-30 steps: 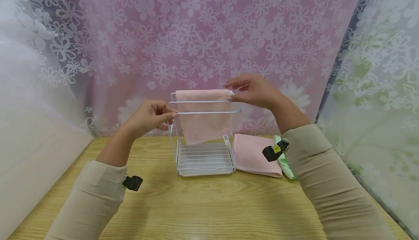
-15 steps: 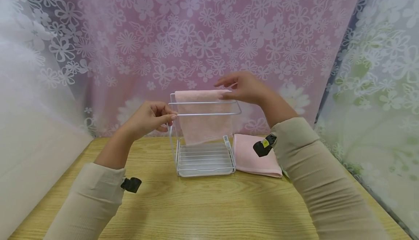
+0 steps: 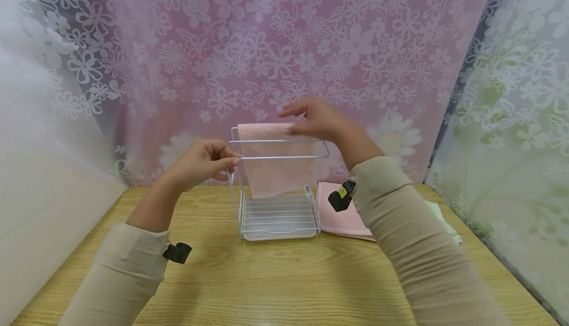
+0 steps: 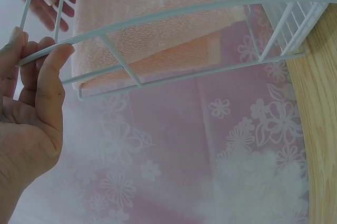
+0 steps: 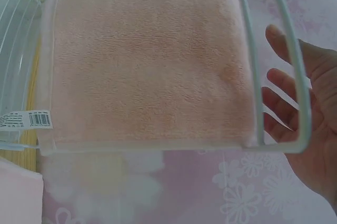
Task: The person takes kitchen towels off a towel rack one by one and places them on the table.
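A white wire rack (image 3: 284, 157) stands on the table, with a pink towel (image 3: 277, 170) draped over its rear top bar. My left hand (image 3: 206, 160) pinches the front left corner of the top frame between thumb and fingers; in the left wrist view, the fingertips (image 4: 62, 50) lie on the white rail. Above the right part of the towel's top edge is my right hand (image 3: 317, 119), its fingers extended and the thumb low by the fold. Seen from the right wrist, this hand (image 5: 321, 166) has spread fingers behind the rails and grips nothing. Whether the thumb touches the towel, I cannot tell.
A folded pink towel (image 3: 344, 222) lies right of the rack, partly under my right forearm. Beyond the forearm shows a pale green cloth (image 3: 442, 217). A white tray (image 3: 277, 234) sits in the rack's base, with a barcode tag (image 3: 308, 192) beside it. Floral curtains surround the wooden table (image 3: 266, 286).
My right hand has slid left above the towel's top edge, away from the rack's right corner. The left hand keeps its hold, and the towel hangs nearly unchanged.
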The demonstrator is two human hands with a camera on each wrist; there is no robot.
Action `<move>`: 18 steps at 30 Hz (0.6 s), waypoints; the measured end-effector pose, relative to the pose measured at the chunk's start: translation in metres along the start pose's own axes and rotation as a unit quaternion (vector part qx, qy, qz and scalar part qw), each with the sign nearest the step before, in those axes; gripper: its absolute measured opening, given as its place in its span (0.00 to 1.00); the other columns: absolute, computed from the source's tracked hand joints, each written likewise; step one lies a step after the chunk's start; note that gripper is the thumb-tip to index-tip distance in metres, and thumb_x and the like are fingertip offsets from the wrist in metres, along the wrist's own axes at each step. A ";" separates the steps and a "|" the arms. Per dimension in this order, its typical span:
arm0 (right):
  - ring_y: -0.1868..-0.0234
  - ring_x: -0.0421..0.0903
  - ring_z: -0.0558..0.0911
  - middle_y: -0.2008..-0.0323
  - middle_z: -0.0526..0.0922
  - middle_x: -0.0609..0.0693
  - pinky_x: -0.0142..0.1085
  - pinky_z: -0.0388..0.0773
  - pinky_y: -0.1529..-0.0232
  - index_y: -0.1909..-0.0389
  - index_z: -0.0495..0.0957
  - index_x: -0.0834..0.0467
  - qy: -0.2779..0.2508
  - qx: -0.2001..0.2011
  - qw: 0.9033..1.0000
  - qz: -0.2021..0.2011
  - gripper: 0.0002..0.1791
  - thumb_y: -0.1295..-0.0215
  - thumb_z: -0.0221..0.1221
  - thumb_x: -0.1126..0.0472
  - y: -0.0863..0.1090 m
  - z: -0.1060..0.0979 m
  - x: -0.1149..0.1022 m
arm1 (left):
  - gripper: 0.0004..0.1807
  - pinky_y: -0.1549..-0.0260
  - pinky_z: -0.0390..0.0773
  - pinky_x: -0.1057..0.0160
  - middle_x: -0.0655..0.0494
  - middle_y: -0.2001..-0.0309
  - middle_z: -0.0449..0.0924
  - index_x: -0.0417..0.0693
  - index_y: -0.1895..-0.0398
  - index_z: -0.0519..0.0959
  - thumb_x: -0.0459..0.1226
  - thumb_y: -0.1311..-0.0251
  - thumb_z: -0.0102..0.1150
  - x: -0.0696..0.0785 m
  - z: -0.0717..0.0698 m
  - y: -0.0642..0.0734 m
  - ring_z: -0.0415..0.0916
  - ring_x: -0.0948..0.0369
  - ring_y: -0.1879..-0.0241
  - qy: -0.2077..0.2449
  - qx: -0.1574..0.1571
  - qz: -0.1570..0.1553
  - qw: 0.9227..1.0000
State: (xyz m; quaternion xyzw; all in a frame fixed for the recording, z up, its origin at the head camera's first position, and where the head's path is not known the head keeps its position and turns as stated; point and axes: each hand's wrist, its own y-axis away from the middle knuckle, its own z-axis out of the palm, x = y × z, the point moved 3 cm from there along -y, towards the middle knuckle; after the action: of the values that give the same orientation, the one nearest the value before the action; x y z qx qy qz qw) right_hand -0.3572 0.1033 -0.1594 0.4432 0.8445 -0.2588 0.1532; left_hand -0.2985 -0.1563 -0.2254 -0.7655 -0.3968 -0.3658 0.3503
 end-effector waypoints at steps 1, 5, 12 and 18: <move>0.35 0.50 0.71 0.36 0.74 0.49 0.48 0.71 0.38 0.45 0.83 0.49 -0.001 0.002 1.000 -0.001 0.20 0.40 0.68 0.59 -0.002 0.002 0.000 | 0.08 0.64 0.85 0.53 0.43 0.68 0.79 0.39 0.65 0.81 0.37 0.34 0.61 0.000 0.000 0.000 0.79 0.53 0.68 0.001 0.000 -0.001 1.000; 0.35 0.51 0.70 0.37 0.74 0.51 0.48 0.68 0.36 0.45 0.83 0.51 -0.002 0.010 1.000 -0.006 0.20 0.40 0.68 0.60 -0.007 0.008 0.001 | 0.08 0.63 0.85 0.53 0.43 0.68 0.79 0.39 0.64 0.80 0.37 0.33 0.61 0.000 0.000 0.001 0.79 0.53 0.67 0.000 -0.003 -0.002 1.000; 0.35 0.51 0.71 0.39 0.77 0.51 0.49 0.66 0.34 0.46 0.83 0.52 -0.012 0.023 1.000 -0.004 0.19 0.40 0.69 0.60 -0.012 0.016 0.005 | 0.08 0.63 0.85 0.54 0.43 0.67 0.78 0.40 0.63 0.81 0.38 0.33 0.60 0.000 0.001 0.003 0.79 0.53 0.67 0.000 -0.007 0.000 1.000; 0.39 0.52 0.73 0.40 0.78 0.49 0.48 0.71 0.38 0.46 0.83 0.49 -0.002 0.022 1.000 0.011 0.19 0.39 0.67 0.57 -0.017 0.020 0.008 | 0.08 0.64 0.85 0.55 0.45 0.68 0.78 0.39 0.63 0.80 0.37 0.33 0.60 0.000 0.001 0.004 0.78 0.54 0.67 0.003 -0.009 0.004 1.000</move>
State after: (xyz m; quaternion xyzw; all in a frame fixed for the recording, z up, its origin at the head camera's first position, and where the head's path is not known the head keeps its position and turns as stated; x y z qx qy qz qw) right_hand -0.3754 0.0888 -0.1749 0.4556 0.8331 -0.2767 0.1476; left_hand -0.2949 -0.1576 -0.2267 -0.7691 -0.3898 -0.3699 0.3459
